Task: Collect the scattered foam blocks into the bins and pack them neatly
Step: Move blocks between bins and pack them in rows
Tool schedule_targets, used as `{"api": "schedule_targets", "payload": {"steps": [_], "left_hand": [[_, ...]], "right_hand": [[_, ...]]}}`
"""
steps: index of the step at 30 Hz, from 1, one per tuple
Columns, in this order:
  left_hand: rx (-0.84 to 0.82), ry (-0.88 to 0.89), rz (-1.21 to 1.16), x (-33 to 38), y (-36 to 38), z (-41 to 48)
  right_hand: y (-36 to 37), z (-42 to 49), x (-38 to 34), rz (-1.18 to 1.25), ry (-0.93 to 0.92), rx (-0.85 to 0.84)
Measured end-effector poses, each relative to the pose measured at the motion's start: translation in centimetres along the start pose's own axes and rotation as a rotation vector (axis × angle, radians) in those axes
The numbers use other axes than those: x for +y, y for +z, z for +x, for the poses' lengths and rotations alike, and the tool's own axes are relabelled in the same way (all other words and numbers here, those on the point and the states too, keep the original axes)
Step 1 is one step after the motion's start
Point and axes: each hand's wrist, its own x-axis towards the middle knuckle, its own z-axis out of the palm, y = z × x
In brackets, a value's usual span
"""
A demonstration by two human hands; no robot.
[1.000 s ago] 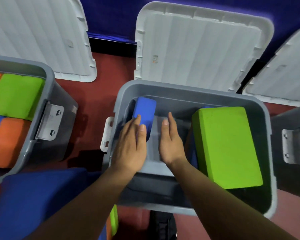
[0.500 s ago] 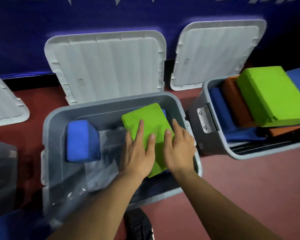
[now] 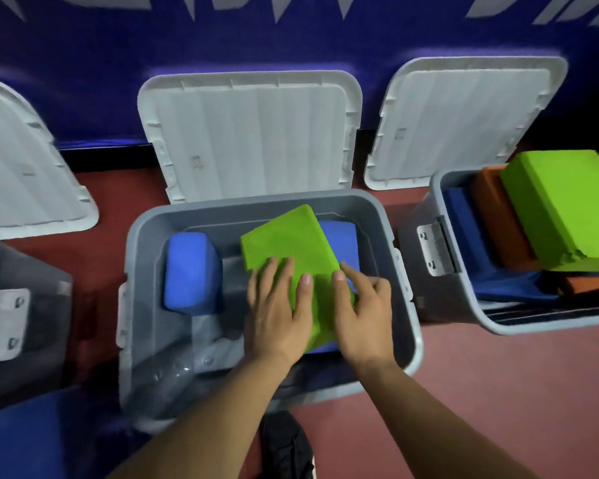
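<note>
Head view, blue block [image 3: 191, 271] beside green block [image 3: 287, 243]

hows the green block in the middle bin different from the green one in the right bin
The middle green block lies skewed, low inside the middle bin, with the left hand and right hand touching it. The right green block is untouched and tops a pile above the rim of the right bin. Both are bright green slabs.

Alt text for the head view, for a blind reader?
Left hand lies flat on a tilted green foam block in the middle grey bin, the right hand curling fingers at its edge. A blue block lies beneath; a second blue block stands at left.
</note>
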Motion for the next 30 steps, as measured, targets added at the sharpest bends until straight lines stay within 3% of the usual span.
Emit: {"api": "schedule_targets", "payload": {"steps": [3,8,11,15,20,24,30], "left_hand": [[0.019,-0.008,-0.040,-0.9,-3.9,-1.2],[-0.148,-0.291,-0.451,-1.0,-10.4,-4.9],[-0.156,-0.429,-0.521,-2.2,-11.5,-6.8],[-0.055,-0.494,-0.495,-3.9,-12.4,-8.4],[0.084,-0.399,-0.238,-6.1,-13.2,-8.5],[0.102,-0.372,-0.230,-8.0,-13.0,-7.1],[0.065,-0.437,-0.180,-11.3,-12.2,-3.7]], "right_hand": [[1.5,-2.0,-3.2,0.123,-0.042,0.007],[4.4,-6.9,-7.1,0.286,0.022,0.073],[5.9,-9.5,-7.6,0.253,0.062,0.007],[8.2,-11.2,-7.5,0.204,0.026,-0.205],[11.6,-10.8,-8.0,0.115,0.067,-0.393],[13.9,-9.5,-8.1,0.045,0.062,-0.477],[16.2,-7.1,-6.0,0.134,0.113,-0.523]]}}
